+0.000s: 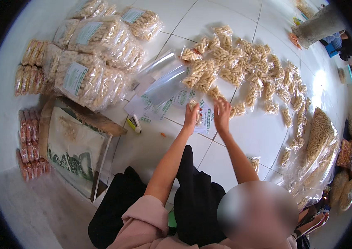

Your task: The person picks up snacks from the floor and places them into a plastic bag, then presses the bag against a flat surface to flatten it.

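Observation:
My left hand (190, 118) is closed on a small clear packet of pale stick snacks (192, 103), partly hidden by the fingers. Just to its right, my right hand (222, 115) has its fingers apart, their tips close to another snack packet (215, 93); whether they touch it I cannot tell. Between and beneath the hands lies a white label sheet with a green border (206, 117). A pile of similar packets (234, 62) spreads beyond and to the right. Large clear plastic bags (163, 79) lie flat at the left of the hands, over more printed labels (155, 107).
Big filled snack bags (97, 79) are stacked at the far left. Nearer stand a wooden-framed box (76, 141) and a stapler (134, 123). A large clear sack of snacks (317, 145) leans at the right. Another person (346, 45) sits beyond a pillar (319, 27).

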A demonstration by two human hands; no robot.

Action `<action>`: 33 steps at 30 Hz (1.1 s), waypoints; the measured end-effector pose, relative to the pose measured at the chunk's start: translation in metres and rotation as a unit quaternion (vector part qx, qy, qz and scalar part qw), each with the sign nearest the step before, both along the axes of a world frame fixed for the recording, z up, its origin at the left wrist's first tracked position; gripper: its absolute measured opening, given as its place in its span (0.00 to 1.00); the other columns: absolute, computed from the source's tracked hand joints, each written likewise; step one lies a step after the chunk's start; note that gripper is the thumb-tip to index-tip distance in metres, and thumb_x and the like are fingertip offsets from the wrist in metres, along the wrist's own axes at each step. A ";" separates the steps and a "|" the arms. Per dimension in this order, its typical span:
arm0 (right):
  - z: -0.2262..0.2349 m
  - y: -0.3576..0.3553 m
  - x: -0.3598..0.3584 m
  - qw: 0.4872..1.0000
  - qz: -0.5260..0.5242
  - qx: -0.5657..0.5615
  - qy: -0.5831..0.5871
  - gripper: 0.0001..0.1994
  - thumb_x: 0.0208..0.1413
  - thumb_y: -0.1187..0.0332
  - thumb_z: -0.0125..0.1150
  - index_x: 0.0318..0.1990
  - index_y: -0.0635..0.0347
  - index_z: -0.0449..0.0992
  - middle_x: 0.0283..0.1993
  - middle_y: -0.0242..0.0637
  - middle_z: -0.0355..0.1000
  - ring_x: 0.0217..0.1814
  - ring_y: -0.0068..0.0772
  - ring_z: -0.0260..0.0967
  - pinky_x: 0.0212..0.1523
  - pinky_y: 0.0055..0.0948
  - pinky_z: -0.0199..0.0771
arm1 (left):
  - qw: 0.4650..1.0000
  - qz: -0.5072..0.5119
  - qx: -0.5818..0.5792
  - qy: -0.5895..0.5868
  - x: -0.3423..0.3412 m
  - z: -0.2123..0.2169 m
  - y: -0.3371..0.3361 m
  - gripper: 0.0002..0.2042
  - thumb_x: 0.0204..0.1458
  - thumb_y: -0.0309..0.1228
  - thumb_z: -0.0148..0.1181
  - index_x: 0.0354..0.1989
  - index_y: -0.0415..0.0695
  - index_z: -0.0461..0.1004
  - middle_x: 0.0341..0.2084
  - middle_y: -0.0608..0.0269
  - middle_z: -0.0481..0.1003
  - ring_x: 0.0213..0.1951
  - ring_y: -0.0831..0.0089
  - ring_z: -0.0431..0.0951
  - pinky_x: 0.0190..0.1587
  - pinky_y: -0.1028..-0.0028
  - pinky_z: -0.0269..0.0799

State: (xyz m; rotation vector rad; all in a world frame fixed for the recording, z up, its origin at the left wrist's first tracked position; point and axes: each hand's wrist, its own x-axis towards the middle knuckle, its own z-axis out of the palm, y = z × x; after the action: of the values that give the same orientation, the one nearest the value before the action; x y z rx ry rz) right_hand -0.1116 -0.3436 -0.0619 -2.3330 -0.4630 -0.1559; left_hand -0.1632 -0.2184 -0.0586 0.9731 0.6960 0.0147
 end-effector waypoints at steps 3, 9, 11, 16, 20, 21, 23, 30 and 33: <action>0.001 0.005 0.013 0.996 0.009 -0.066 -0.061 0.21 0.45 0.74 0.55 0.50 0.55 0.64 0.52 0.44 0.59 0.53 0.50 0.54 0.54 0.43 0.55 | 0.998 0.000 -0.031 0.049 -0.005 0.012 0.012 0.19 0.49 0.45 0.51 0.45 0.51 0.58 0.27 0.67 0.65 0.26 0.77 0.68 0.25 0.77 0.66; -0.015 -0.019 0.039 0.995 0.010 -0.003 0.098 0.24 0.48 0.77 0.49 0.55 0.62 0.56 0.49 0.44 0.62 0.51 0.46 0.61 0.49 0.36 0.62 | 0.998 -0.045 -0.029 0.016 -0.003 0.034 0.015 0.21 0.49 0.45 0.50 0.48 0.50 0.57 0.32 0.65 0.66 0.30 0.76 0.68 0.29 0.75 0.67; 0.033 0.018 0.027 0.952 0.023 0.181 0.247 0.22 0.49 0.76 0.47 0.55 0.63 0.56 0.49 0.45 0.63 0.49 0.44 0.63 0.49 0.35 0.63 | 0.999 -0.033 0.017 -0.013 -0.017 0.052 0.046 0.21 0.49 0.43 0.51 0.49 0.49 0.57 0.34 0.65 0.66 0.32 0.76 0.68 0.32 0.75 0.67; 0.168 0.026 0.006 0.645 0.212 0.494 0.543 0.21 0.53 0.72 0.43 0.55 0.68 0.54 0.50 0.47 0.62 0.49 0.39 0.65 0.47 0.33 0.67 | 0.797 -0.090 0.537 -0.262 -0.030 0.153 0.088 0.26 0.41 0.27 0.56 0.51 0.43 0.56 0.39 0.57 0.64 0.43 0.62 0.66 0.45 0.67 0.62; 0.238 0.020 0.005 0.644 0.322 0.445 0.533 0.20 0.56 0.66 0.44 0.55 0.66 0.55 0.52 0.44 0.62 0.50 0.40 0.65 0.48 0.33 0.67 | 0.574 -0.223 0.737 -0.278 -0.059 0.279 0.093 0.31 0.36 0.22 0.56 0.53 0.44 0.54 0.44 0.55 0.62 0.49 0.59 0.63 0.52 0.60 0.52; 0.268 0.032 -0.012 0.630 0.334 0.447 0.541 0.25 0.57 0.61 0.46 0.57 0.66 0.52 0.53 0.41 0.61 0.50 0.38 0.65 0.47 0.32 0.68 | 0.567 -0.213 0.749 -0.268 -0.070 0.294 0.099 0.31 0.36 0.22 0.56 0.53 0.44 0.54 0.44 0.55 0.62 0.49 0.59 0.63 0.52 0.60 0.52; 0.311 0.054 -0.044 0.648 0.378 0.408 0.520 0.28 0.56 0.58 0.47 0.59 0.65 0.49 0.54 0.41 0.61 0.51 0.37 0.64 0.47 0.32 0.68 | 0.449 -0.174 0.830 -0.280 -0.093 0.318 0.106 0.34 0.37 0.24 0.56 0.56 0.45 0.49 0.45 0.54 0.62 0.48 0.58 0.63 0.52 0.57 0.51; 0.366 0.130 -0.115 0.744 0.486 0.237 0.393 0.38 0.47 0.57 0.61 0.59 0.67 0.48 0.47 0.43 0.66 0.44 0.31 0.68 0.40 0.27 0.70 | 0.445 -0.072 0.865 -0.219 -0.186 0.374 0.127 0.38 0.37 0.24 0.55 0.60 0.45 0.43 0.47 0.52 0.60 0.51 0.59 0.61 0.58 0.57 0.42; 0.369 0.157 -0.139 0.803 0.415 0.292 0.311 0.30 0.46 0.63 0.63 0.54 0.64 0.57 0.44 0.40 0.69 0.42 0.29 0.69 0.36 0.26 0.72 | 0.571 0.163 0.782 -0.187 -0.217 0.369 0.134 0.37 0.40 0.25 0.54 0.59 0.43 0.41 0.54 0.52 0.52 0.56 0.58 0.55 0.59 0.52 0.37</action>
State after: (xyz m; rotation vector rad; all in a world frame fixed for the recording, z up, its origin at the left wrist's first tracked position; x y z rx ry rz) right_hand -0.2509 -0.1863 0.3066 -1.2905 -0.8879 0.7635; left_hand -0.3798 -0.0847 0.3100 2.4202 0.2880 1.3625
